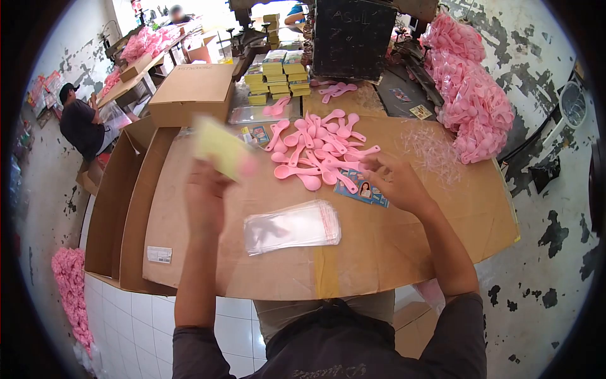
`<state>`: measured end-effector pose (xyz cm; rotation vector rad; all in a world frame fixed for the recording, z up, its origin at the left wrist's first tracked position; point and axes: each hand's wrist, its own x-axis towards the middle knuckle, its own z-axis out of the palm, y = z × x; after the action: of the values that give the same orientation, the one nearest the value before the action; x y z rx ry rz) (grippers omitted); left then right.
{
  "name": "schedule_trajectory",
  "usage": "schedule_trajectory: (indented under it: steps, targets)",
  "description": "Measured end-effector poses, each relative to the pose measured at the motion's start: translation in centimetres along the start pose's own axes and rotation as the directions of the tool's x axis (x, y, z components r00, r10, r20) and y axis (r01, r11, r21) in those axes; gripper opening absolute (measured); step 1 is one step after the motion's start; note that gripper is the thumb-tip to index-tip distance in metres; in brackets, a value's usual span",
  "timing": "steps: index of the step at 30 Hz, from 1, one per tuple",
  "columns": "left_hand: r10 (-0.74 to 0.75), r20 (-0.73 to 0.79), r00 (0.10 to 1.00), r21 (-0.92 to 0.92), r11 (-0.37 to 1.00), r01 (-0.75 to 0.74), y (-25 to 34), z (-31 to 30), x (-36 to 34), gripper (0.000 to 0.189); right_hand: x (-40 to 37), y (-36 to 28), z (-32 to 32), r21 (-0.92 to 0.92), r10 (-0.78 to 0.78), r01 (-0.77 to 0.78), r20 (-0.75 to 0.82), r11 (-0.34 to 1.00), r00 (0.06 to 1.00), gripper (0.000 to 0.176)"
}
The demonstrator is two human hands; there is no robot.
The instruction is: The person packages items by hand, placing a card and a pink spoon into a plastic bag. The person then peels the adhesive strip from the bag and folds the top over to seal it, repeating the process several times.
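My left hand (pixel 211 186), blurred by motion, is closed on a pale yellow card packet (pixel 221 148) with a pink bit at its lower right corner; the packet is smeared too. My right hand (pixel 401 184) hovers at the right edge of a heap of pink measuring spoons (pixel 315 142), fingers bent and apart, with nothing plainly held. Below its fingertips lies a blue printed card (pixel 377 197), partly under the spoons. A stack of clear plastic bags (pixel 293 227) lies in front of me. Another printed card (pixel 255 135) rests left of the heap.
An open cardboard box (pixel 120 208) stands left, a closed box (pixel 192 91) behind it. Stacks of yellow cards (pixel 276 72) stand at the back beside a black box (pixel 353 38). Plastic strips (pixel 432 148) and bagged pink spoons (pixel 470 95) are right. A person (pixel 82 120) sits far left.
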<state>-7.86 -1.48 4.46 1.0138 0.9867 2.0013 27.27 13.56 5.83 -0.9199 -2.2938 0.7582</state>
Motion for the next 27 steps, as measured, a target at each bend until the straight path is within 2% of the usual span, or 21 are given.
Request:
schedule_trajectory:
  steps: [1,2,3,5,6,7,8,9,10,11,13,14,18,20,21,23,24,26,27]
  targets:
    - [0.111,-0.217,0.97,-0.007,0.993,-0.115,1.4,-0.1,0.8,0.051,-0.3,1.0,-0.2,-0.147,-0.062,0.057,-0.024,0.988,0.998,0.031]
    - [0.191,-0.322,0.927,-0.132,0.961,-0.243,2.6,0.2,1.5,0.056,-0.8,2.0,-0.2,-0.29,-0.125,0.109,-0.038,0.951,0.991,0.031]
    - [0.131,-0.301,0.945,-0.175,0.966,-0.189,2.5,0.1,1.6,0.058,-1.2,2.6,-0.1,-0.427,-0.187,0.152,-0.041,0.891,0.981,0.03]
    - [0.008,-0.259,0.966,-0.258,0.963,-0.077,1.7,-0.1,1.4,0.062,-1.8,3.6,0.0,-0.429,-0.165,0.154,0.01,0.89,0.986,0.029]
    - [0.055,-0.099,0.994,-0.072,0.995,-0.062,-0.7,-0.9,0.9,0.051,-1.9,3.9,0.2,-0.429,-0.154,0.155,0.036,0.89,0.987,0.029]
    - [-0.002,0.035,0.999,0.229,0.973,-0.006,-2.3,-1.0,0.7,0.046,-1.9,4.0,0.3,-0.393,-0.103,0.104,0.024,0.913,0.994,0.028]
    - [-0.098,0.147,0.984,0.512,0.859,0.009,-3.5,-0.3,0.2,0.042,-1.8,4.1,0.5,-0.357,-0.051,0.052,0.013,0.933,0.999,0.028]
    - [-0.175,0.213,0.961,0.701,0.713,-0.026,-2.8,2.6,-1.0,0.041,-1.7,4.2,0.5,-0.321,0.002,-0.001,0.002,0.947,1.0,0.027]
    - [-0.112,0.363,0.925,0.766,0.602,-0.228,-3.7,3.5,-1.8,0.039,-1.6,4.3,0.6,-0.269,0.018,-0.023,-0.021,0.963,1.0,0.026]
    - [-0.091,0.452,0.887,0.78,0.523,-0.344,-4.5,3.9,-2.4,0.037,-1.4,4.5,0.6,-0.218,0.035,-0.044,-0.042,0.975,0.998,0.025]
    - [-0.076,0.614,0.785,0.756,0.344,-0.558,-5.7,4.2,-3.3,0.033,-1.4,4.5,0.5,-0.146,0.055,-0.066,-0.078,0.987,0.995,0.023]
    - [-0.079,0.632,0.771,0.749,0.319,-0.581,-5.8,4.1,-3.2,0.029,-1.4,4.3,0.3,-0.125,0.056,-0.067,-0.095,0.99,0.994,0.022]
    - [-0.276,0.428,0.86,0.81,0.539,-0.23,-6.1,4.3,-3.0,0.025,-1.5,2.6,0.1,-0.05,0.017,-0.028,-0.217,0.998,0.976,0.018]
    - [-0.325,0.338,0.883,0.798,0.597,-0.086,-5.7,4.6,-3.0,0.024,-1.9,3.0,1.1,0.256,-0.046,0.059,-0.058,0.965,0.997,0.017]
    - [-0.308,0.366,0.878,0.815,0.561,-0.142,-5.6,4.5,-3.1,0.023,-2.2,3.0,1.7,0.405,-0.093,0.08,0.012,0.911,0.996,0.017]
    - [-0.279,0.424,0.862,0.837,0.484,-0.255,-5.6,4.3,-3.0,0.022,-2.4,1.3,3.2,0.464,-0.265,0.178,0.128,0.868,0.956,0.017]
    - [-0.277,0.424,0.863,0.842,0.472,-0.262,-5.5,4.3,-3.0,0.02,-2.5,0.4,3.9,0.497,-0.348,0.22,0.181,0.839,0.92,0.017]
    - [-0.269,0.423,0.865,0.85,0.448,-0.276,-5.2,4.3,-3.0,0.016,-3.0,-0.2,5.5,0.393,-0.352,0.226,0.284,0.891,0.892,0.017]
    - [-0.239,0.414,0.879,0.812,0.534,-0.237,-5.3,4.2,-3.0,0.016,-3.1,-0.3,6.0,0.339,-0.349,0.233,0.336,0.911,0.875,0.017]
